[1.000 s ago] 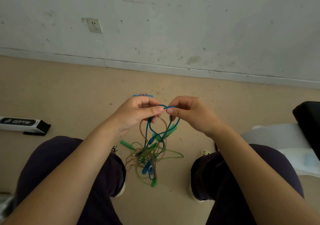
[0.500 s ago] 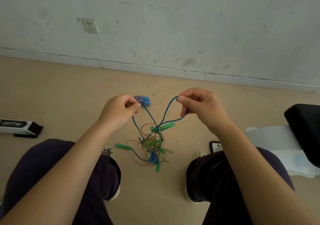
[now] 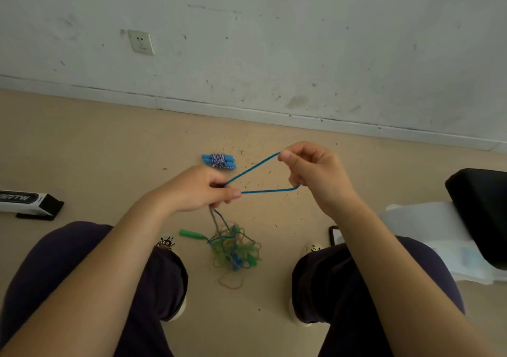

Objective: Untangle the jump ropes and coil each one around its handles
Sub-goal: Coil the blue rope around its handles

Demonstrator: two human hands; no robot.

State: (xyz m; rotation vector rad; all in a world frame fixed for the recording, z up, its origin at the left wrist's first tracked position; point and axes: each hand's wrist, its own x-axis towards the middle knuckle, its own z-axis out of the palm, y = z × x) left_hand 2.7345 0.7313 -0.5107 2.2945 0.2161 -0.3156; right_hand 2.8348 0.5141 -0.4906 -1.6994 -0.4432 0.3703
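Beige flooring [image 3: 82, 148] under a scuffed white wall holds one finished piece: a striped rope coiled round blue handles [image 3: 219, 161], lying beyond your hands. Your left hand [image 3: 197, 189] pinches a thin blue cord [image 3: 255, 168] above the knot, and your right hand [image 3: 315, 170] pinches its far loop, stretched between them. Below, between your knees, the tangled bundle of green, blue and tan ropes [image 3: 233, 252] hangs down to the floor with a green plastic handle [image 3: 190, 233] sticking out. Most of the untangling looks undone.

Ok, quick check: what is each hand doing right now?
Left hand: fingers pinch the blue rope above the tangle.
Right hand: pinches the same blue rope's loop.
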